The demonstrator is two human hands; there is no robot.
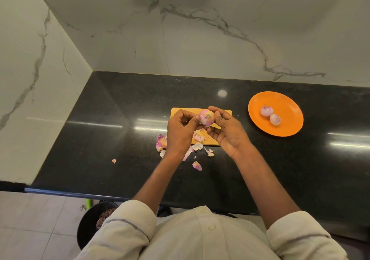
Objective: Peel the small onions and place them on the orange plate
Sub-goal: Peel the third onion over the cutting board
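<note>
Black counter [120, 139] under marble walls bears a wooden board [224, 113]. Above the board, left hand [180, 131] and right hand [226, 131] both pinch one onion [207, 117]. Right of the board, an orange plate [288, 127] holds two peeled onions [266, 111]. Skins [160, 141] lie beside the board.

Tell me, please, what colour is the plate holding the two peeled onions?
The plate is plain orange, seen best in the head view.

A home kitchen: black granite counter [100, 139], marble-look wall [200, 39], wooden cutting board [180, 112].
</note>
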